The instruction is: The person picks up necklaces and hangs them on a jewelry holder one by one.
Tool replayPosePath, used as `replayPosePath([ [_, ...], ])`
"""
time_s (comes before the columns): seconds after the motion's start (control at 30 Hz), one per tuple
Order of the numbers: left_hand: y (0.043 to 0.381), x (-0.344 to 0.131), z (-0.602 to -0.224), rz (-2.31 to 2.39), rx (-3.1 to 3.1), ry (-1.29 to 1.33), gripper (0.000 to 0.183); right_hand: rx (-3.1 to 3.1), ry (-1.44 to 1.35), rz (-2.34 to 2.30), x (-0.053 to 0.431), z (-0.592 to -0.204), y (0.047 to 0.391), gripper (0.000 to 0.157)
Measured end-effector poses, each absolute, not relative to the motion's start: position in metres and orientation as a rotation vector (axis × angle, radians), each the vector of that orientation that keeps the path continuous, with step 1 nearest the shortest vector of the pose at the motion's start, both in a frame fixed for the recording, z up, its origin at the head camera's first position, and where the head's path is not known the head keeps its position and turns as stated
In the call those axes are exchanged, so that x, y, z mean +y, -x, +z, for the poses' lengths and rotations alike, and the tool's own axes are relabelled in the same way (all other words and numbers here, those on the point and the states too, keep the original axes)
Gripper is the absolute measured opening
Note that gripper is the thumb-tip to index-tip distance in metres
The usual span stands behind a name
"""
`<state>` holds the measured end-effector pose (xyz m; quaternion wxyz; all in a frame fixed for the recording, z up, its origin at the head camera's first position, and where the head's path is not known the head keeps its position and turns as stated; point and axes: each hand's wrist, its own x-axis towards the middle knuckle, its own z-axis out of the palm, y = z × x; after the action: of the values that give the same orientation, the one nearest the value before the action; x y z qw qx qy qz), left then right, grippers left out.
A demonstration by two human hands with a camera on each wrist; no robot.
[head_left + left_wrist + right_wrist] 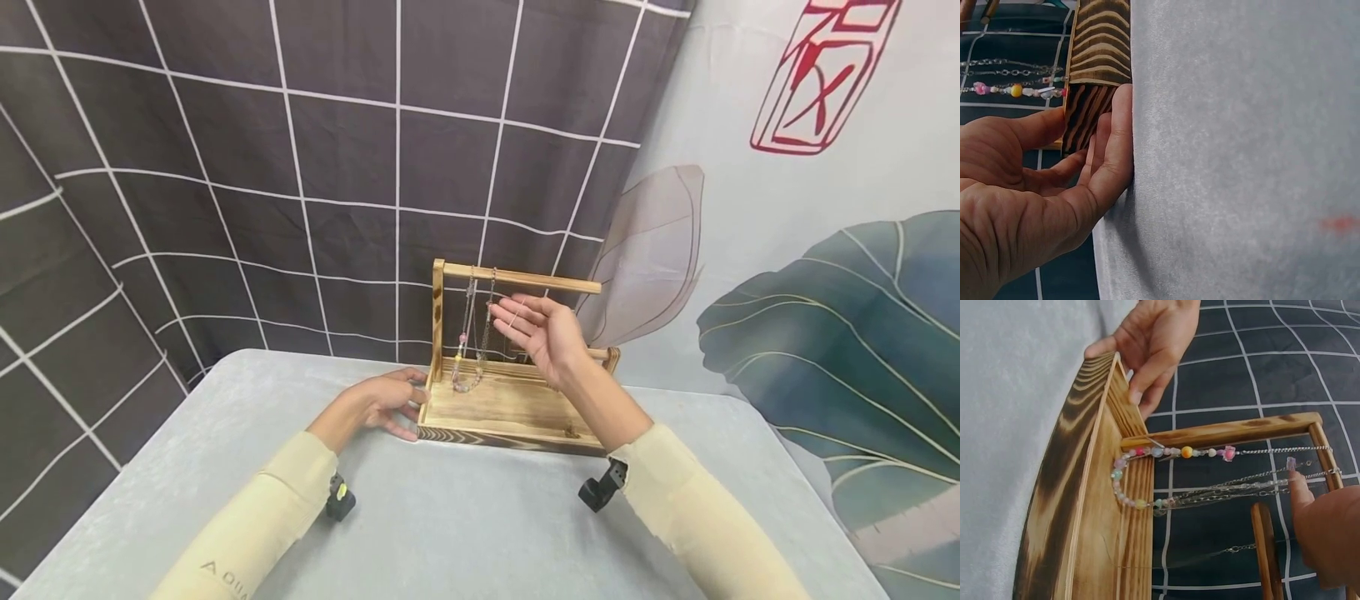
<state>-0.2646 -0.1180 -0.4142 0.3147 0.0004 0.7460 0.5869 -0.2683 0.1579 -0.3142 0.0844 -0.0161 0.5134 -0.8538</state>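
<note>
Left hand (386,398) grasping one end of a pale-brown, dark-grained wooden jewellery stand (510,408); right hand (543,333) unclenched, fingers extended.
The stand sits on a pale grey cloth-covered table (465,517), its long axis running left to right, its top bar's free end pointing right; a multicoloured beaded necklace with silver chain (1187,452) hangs lengthwise downward from that bar, beside the right fingertips.
</note>
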Motion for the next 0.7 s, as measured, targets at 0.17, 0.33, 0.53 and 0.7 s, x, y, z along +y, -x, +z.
replayPosePath([
  [0.17,0.2621,-0.1189,-0.4104,1.542,1.983,-0.010,0.063,1.529,0.048,-2.592,0.1591,-0.3154,0.2681,0.057],
  [0.33,0.2594,-0.1193,-0.4120,1.545,1.987,-0.005,0.062,1.446,0.023,-2.642,0.1562,-0.3175,0.2689,0.059],
  [0.53,0.2598,-0.1171,-0.4136,1.552,1.998,-0.015,0.063,1.439,-0.007,-2.687,0.1582,-0.3186,0.2681,0.060],
  [0.7,0.2595,-0.1175,-0.4146,1.552,2.001,-0.014,0.063,1.471,-0.062,-2.719,0.1621,-0.3183,0.2658,0.057],
])
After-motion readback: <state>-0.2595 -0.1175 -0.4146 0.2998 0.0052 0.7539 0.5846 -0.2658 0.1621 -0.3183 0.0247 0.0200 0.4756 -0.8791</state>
